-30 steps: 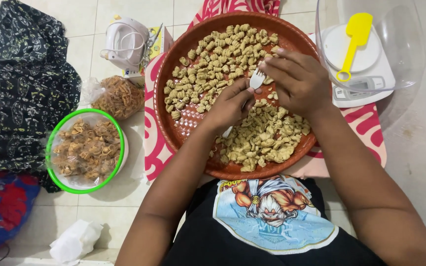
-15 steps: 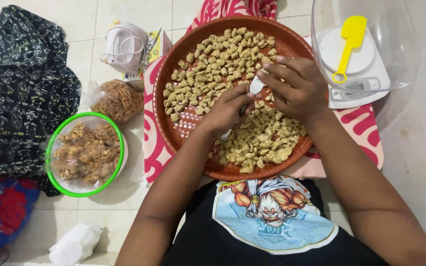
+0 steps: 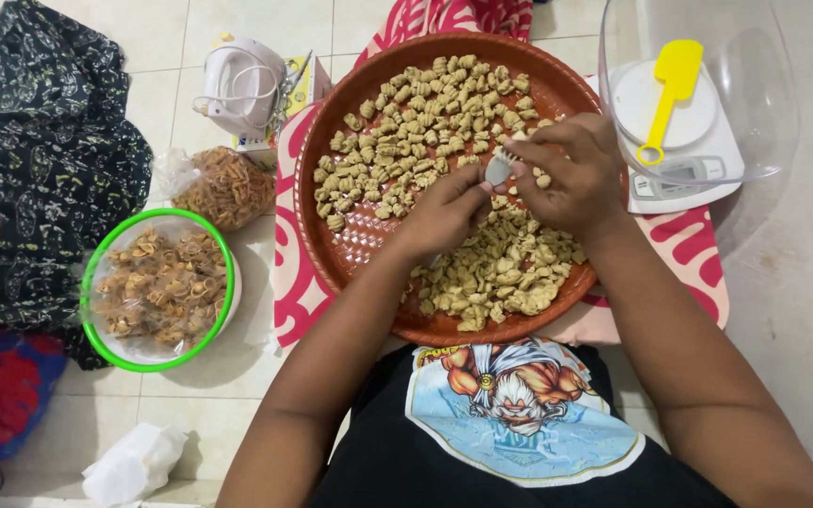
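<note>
A round brown tray [image 3: 350, 235] lies in front of me with many small pale dough pieces [image 3: 425, 118] spread over its far half and a heap of them [image 3: 505, 277] near me. My left hand [image 3: 444, 216] grips a small white fork [image 3: 499, 167] over the tray's middle. My right hand [image 3: 571, 174] pinches a dough piece against the fork's tines. Both hands touch each other above the tray.
A green-rimmed bowl [image 3: 96, 329] of bagged fried snacks and a loose snack bag [image 3: 223, 188] sit at the left, next to a white hand mixer [image 3: 242, 85]. A clear bowl with a yellow spatula [image 3: 670, 89] stands on a white scale [image 3: 698, 174]. Dark cloth [image 3: 30, 160] lies far left.
Both hands stay together over the tray's middle; the fingers have shifted slightly around the fork. The view has tilted a little.
</note>
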